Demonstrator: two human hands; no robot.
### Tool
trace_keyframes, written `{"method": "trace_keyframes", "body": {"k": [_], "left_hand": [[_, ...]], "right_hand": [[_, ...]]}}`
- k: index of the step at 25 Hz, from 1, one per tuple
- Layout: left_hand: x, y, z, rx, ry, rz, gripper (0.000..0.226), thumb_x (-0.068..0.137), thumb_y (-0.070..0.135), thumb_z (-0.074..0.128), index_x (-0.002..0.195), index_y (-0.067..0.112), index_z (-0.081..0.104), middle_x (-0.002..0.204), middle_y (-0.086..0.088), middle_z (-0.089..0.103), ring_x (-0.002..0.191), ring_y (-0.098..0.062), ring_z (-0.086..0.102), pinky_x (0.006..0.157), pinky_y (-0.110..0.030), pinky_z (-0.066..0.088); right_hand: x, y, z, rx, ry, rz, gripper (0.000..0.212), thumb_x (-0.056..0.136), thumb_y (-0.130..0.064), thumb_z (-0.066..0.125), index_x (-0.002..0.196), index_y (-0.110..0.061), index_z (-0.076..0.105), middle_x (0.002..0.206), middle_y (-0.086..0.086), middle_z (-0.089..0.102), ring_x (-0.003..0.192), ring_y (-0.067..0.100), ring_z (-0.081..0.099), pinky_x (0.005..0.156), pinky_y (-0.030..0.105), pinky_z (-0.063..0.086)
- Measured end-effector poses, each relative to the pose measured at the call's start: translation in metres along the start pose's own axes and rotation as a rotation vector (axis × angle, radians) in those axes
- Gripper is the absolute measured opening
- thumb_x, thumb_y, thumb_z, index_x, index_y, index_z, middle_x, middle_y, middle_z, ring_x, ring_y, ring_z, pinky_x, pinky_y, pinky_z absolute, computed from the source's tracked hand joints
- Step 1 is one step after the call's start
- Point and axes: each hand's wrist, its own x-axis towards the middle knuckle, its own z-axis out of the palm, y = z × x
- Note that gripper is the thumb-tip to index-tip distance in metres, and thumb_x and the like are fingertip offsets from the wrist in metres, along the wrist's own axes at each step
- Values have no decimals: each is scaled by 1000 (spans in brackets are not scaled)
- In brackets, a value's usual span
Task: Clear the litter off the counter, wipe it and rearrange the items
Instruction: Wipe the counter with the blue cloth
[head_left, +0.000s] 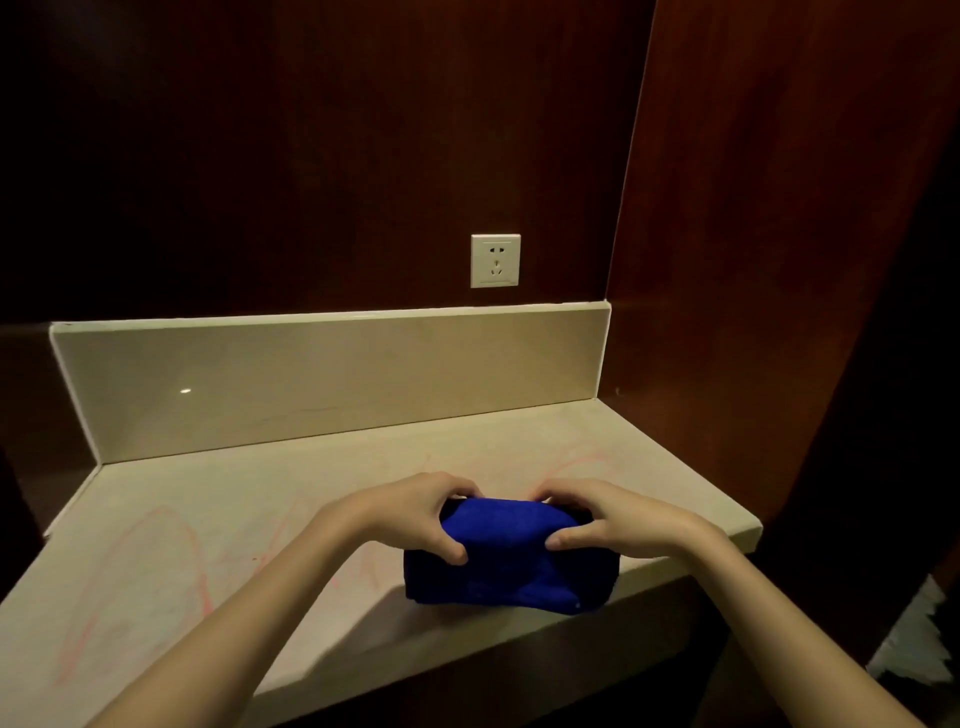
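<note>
Beige stone counter (218, 499) with faint pink scribbles spans the front, and a folded blue cloth (511, 564) sits at its near edge. Left hand (415, 512) and right hand (608, 519) each pinch the cloth's upper fold between curled fingers and thumb. Farther back rise a pale backsplash (332, 384) and a white wall socket (495, 260) on dark wood panelling (311, 156).
</note>
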Motion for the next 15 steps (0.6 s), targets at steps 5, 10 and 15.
{"method": "trace_keyframes", "body": {"k": [5,10,15], "left_hand": [[65,-23,-34,54,167,16,44,70,21,69,112,23,58,104,5,62,93,-15,58,78,-32,51],[103,-52,-49,138,280,-65,49,71,18,67,118,22,55,109,3,62,95,-16,57,77,-32,51],[118,-69,-49,314,483,-102,47,71,18,64,116,20,50,112,1,60,100,-21,55,79,-36,48]], "right_hand": [[59,34,-43,-27,137,-10,31,88,-26,63,117,-34,55,117,-13,59,107,4,55,94,28,49],[117,57,-51,-83,223,-36,40,87,-22,65,125,-28,54,120,-7,60,107,8,55,93,26,47],[158,65,-58,-281,331,-170,38,85,-17,65,121,-26,57,116,-9,64,106,9,58,89,28,48]]}}
